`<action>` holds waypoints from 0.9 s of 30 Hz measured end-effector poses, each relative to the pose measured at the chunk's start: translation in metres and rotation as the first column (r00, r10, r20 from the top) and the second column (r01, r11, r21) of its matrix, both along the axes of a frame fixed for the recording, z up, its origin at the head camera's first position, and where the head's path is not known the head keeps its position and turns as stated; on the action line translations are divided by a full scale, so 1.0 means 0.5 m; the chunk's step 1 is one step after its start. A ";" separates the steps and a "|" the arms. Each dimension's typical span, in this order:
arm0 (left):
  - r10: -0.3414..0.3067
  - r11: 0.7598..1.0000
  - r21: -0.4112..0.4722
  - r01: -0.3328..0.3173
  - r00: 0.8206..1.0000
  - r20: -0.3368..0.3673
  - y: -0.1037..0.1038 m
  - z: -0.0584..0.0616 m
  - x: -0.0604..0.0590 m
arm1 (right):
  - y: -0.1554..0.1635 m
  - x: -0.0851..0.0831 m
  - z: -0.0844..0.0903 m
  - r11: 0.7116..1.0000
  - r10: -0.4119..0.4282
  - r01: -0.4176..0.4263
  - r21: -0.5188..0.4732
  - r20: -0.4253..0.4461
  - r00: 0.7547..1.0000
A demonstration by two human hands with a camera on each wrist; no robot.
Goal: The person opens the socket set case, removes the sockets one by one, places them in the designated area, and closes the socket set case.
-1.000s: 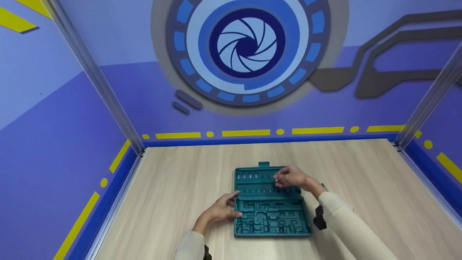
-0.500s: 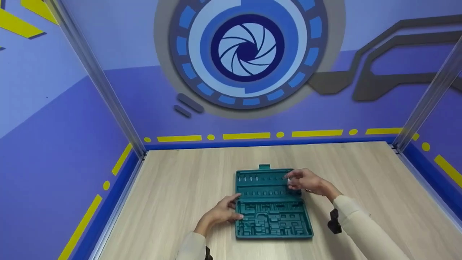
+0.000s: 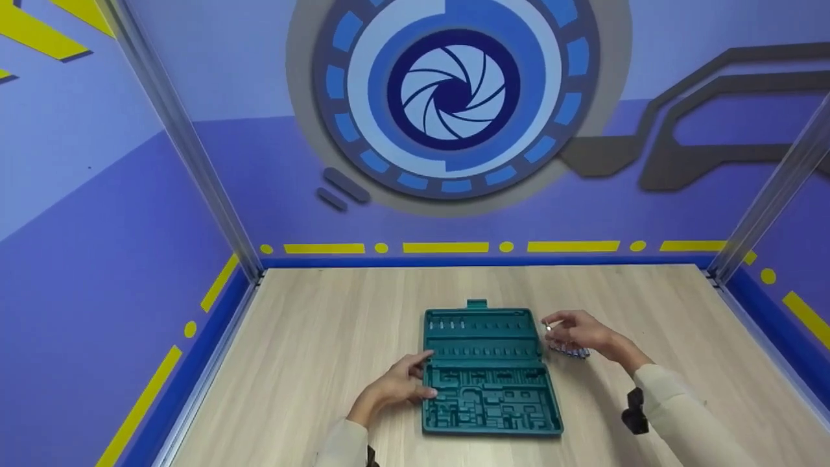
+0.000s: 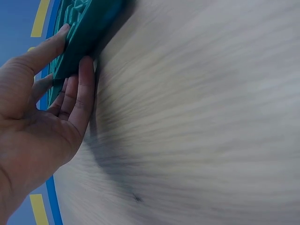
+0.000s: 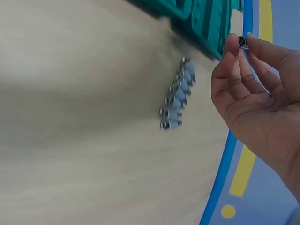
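An opened green plastic tool case (image 3: 483, 360) lies flat on the table, its lid half away from me. My left hand (image 3: 397, 381) holds its left edge, thumb over the rim and fingers against the side wall. My right hand (image 3: 587, 329) is just right of the upper half, pinching a small metal socket bit (image 5: 242, 42) between thumb and fingertips; its hollow round end shows in the right wrist view. Below that hand, a row of several similar socket bits (image 5: 176, 96) lies on the table. More small metal bits (image 3: 442, 325) occupy the left slots of the upper half.
The wooden tabletop (image 3: 324, 324) surrounds the case. A latch tab (image 3: 476, 303) sticks out at the far edge of the lid. Blue-purple panels (image 3: 363, 220) with yellow marks stand behind and on both sides, with metal posts at the corners.
My right hand has moved right, from over the upper half of the case to beside it, carrying the socket bit. The row of bits on the table has come into view. My left hand stays put.
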State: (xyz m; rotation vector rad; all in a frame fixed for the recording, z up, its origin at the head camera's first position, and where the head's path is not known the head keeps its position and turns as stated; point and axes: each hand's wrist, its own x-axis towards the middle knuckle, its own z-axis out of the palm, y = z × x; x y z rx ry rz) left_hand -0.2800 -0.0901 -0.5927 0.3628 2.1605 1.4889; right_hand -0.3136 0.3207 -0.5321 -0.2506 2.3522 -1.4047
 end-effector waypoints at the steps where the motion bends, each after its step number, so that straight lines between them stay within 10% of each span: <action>1: -0.005 1.000 0.000 0.005 1.000 -0.002 0.001 0.000 0.001 | 0.011 0.003 0.002 1.000 0.001 -0.001 -0.004 0.003 1.000; 27: -0.006 1.000 -0.006 0.006 1.000 0.020 -0.001 0.003 0.005 | 0.151 0.043 -0.033 0.990 -0.103 0.102 0.100 0.011 0.995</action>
